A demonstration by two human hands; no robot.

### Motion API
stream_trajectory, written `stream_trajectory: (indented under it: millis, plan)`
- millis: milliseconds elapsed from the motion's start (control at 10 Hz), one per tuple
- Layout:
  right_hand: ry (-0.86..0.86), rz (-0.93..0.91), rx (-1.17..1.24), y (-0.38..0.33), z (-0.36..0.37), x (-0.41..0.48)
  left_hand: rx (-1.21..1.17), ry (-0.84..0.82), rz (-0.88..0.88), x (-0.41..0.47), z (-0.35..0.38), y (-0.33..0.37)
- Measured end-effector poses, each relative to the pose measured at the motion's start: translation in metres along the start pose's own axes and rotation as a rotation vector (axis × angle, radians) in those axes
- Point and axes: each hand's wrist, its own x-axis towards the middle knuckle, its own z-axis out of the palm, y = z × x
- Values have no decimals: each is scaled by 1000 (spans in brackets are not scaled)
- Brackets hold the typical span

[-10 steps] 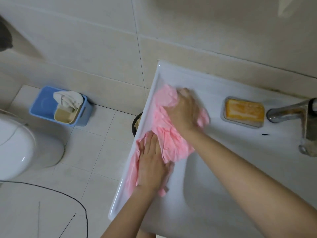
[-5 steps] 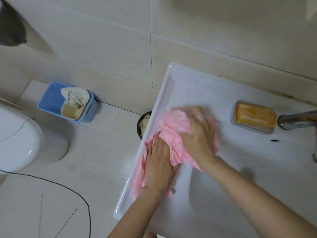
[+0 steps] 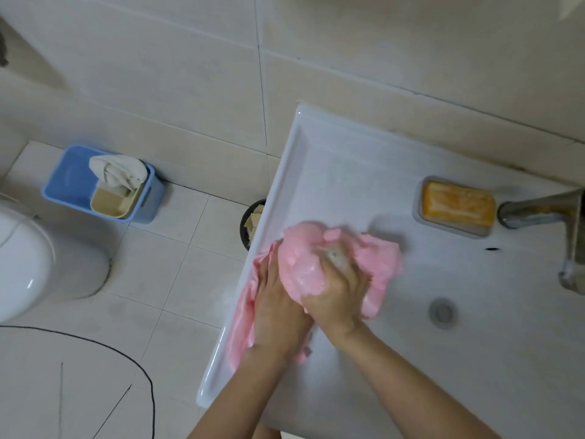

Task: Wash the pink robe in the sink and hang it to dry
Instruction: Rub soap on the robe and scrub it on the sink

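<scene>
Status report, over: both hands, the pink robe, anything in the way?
Left hand presses robe on sink ledge. Right hand grips the bunched part. Nothing in the way; soap and tap stand apart.

The robe (image 3: 380, 258) is showing a plain pink against the white sink (image 3: 332, 172). An orange soap bar (image 3: 459, 204) is lying in a greyish dish (image 3: 418, 213), and the tap (image 3: 535, 210) is shining silver. On the pale beige floor tiles (image 3: 177, 280), a blue bin (image 3: 63, 182) is standing near the white toilet (image 3: 31, 264).

Right grip (image 3: 335, 296) drawn back toward left grip (image 3: 278, 312), pink robe (image 3: 297, 261) bunched higher between them
</scene>
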Motion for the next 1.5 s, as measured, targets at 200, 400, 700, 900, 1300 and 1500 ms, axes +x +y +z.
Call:
stream_trajectory:
  millis: [200, 400, 700, 900, 1300, 1500]
  plan:
    - [149, 201, -9, -5, 14, 165, 73, 70, -40, -4, 9, -5]
    - [204, -107, 90, -14, 19, 21, 146, -192, -181, 18, -22, 33]
    - [342, 52, 172, -18, 7, 120, 106, 8, -128, 1, -11, 6]
    - [30, -181, -47, -2, 14, 51, 395, -10, 56, 0, 42, -12]
    - [120, -233, 479, -7, 14, 46, -74, -225, -63, 0, 31, 5]
    - [-156, 245, 367, -26, -10, 196, -132, 123, -45, 2, 1, -2]
